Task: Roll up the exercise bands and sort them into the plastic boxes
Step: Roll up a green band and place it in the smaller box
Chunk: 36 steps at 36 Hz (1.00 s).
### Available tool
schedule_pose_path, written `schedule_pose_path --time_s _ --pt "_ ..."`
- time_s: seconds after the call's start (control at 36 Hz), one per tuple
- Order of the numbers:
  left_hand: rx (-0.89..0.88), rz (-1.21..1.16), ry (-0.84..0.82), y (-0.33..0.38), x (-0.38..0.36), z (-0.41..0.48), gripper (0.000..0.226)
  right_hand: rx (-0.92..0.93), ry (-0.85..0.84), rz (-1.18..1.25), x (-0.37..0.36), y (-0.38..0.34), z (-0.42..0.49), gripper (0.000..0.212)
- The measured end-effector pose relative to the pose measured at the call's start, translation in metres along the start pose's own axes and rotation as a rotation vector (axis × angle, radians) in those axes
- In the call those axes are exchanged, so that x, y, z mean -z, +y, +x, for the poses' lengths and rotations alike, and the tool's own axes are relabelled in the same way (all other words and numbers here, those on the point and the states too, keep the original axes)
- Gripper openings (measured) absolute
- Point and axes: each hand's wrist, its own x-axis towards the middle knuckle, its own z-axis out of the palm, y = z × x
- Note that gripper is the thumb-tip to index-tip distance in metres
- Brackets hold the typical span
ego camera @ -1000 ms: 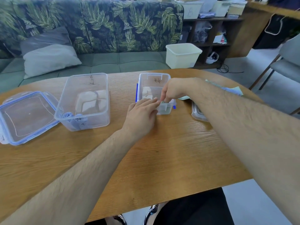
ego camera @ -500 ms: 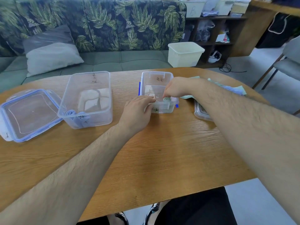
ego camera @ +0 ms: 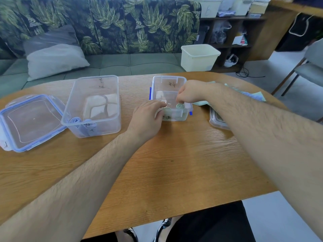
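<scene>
— Head view: where is the green roll?
— The rolled green band (ego camera: 180,106) stands on end inside the small clear box (ego camera: 174,117), at its near wall; the right hand (ego camera: 189,92) hangs just over it, fingers curled downward; whether they pinch it, I cannot tell.
— And the left hand (ego camera: 148,117)?
— Fingers hooked over the box's near left corner, gripping it; a blue roll (ego camera: 75,120) sits in the large box (ego camera: 111,119).

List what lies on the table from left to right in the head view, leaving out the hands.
Blue-rimmed lid → big clear box holding a blue rolled band → small box holding a green rolled band → second lid.
</scene>
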Motion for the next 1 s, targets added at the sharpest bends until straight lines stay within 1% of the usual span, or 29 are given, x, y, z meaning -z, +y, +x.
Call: schedule_pose_path --time_s 0.19,0.25,0.28,0.33,0.39,0.53,0.67,0.75,0.83,0.94,1.0 --pt "0.031 0.013 0.013 0.002 0.003 0.001 0.028 0.031 0.076 0.071 0.000 -0.005 0.002 0.024" --pt "0.037 0.017 0.011 0.003 0.003 0.001 0.028 0.025 0.054 0.072 0.001 -0.005 0.002 0.021" --pt "0.040 0.022 0.010 0.003 0.003 0.000 0.028 0.018 0.030 0.070 0.002 -0.004 0.003 0.023" --pt "0.043 0.037 0.004 0.003 0.003 0.000 0.028 0.001 -0.023 0.052 0.004 -0.001 0.002 0.033" --pt "0.040 0.052 0.002 0.002 0.001 0.000 0.028 -0.008 -0.066 0.020 0.004 0.000 0.002 0.038" --pt "0.035 0.065 0.004 -0.002 -0.001 0.000 0.028 -0.016 -0.086 -0.093 0.003 -0.005 0.005 0.033" --pt "0.053 0.049 -0.005 0.000 0.001 0.004 0.029 0.092 -0.065 -0.220 0.006 -0.012 0.002 0.032" --pt "0.057 0.055 -0.006 0.000 0.002 0.005 0.028 0.152 -0.041 -0.229 0.011 -0.013 0.001 0.028" --pt "0.056 0.063 -0.003 0.001 0.002 0.005 0.028 0.194 -0.029 -0.291 0.014 -0.016 0.003 0.028" --pt "0.068 0.062 0.006 0.003 0.003 0.004 0.028 0.227 -0.072 -0.342 0.015 -0.018 0.003 0.028" --pt "0.071 0.066 0.003 0.004 0.003 0.004 0.028 0.231 -0.100 -0.305 0.013 -0.017 0.004 0.028"
